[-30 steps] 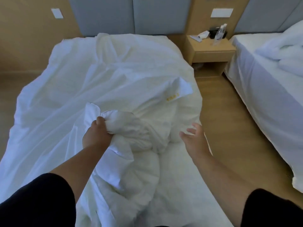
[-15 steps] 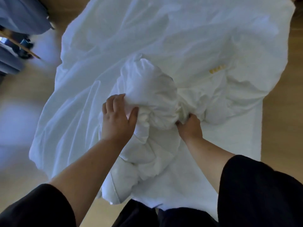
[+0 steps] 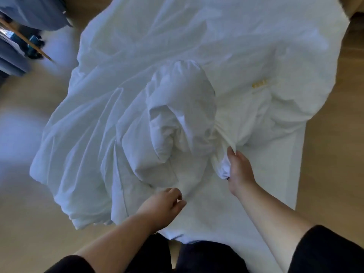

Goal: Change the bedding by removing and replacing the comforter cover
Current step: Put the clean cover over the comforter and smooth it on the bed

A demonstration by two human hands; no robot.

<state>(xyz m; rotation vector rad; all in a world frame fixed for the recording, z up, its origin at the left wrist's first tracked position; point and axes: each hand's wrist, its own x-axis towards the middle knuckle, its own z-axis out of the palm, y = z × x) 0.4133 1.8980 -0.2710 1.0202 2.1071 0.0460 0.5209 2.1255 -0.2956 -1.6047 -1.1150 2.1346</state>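
Comforter: white, bunched into a tall rumpled mound at the middle of the bed, which we view from its foot end. Around it spreads the white comforter cover, creased and slack, draped over most of the mattress and spilling off the left edge toward the floor.

Label: one small yellow mark on the cover, right of the mound. We can see that it is a short row of stitched or printed characters, but it is too blurred for us to read. We find no other writing.

Right hand: fingers and thumb curled round a gathered fold of white cloth at the right foot of the mound; taut pleats run up from the grip. Whether that fold belongs to the cover or the comforter we cannot tell.

Left hand: lower and nearer to us, at the lower edge of the bunched cloth, fingers loosely curled with thumb and fingertips close together. Whether it pinches any cloth we cannot tell. The two hands are well apart.

Mattress sheet: white, bare along the right side and the foot of the bed.

Sleeves: black, short, on both arms.

Floor: light wood, on either side of the bed.

Furnishing: blue-grey, upper left, blurred.
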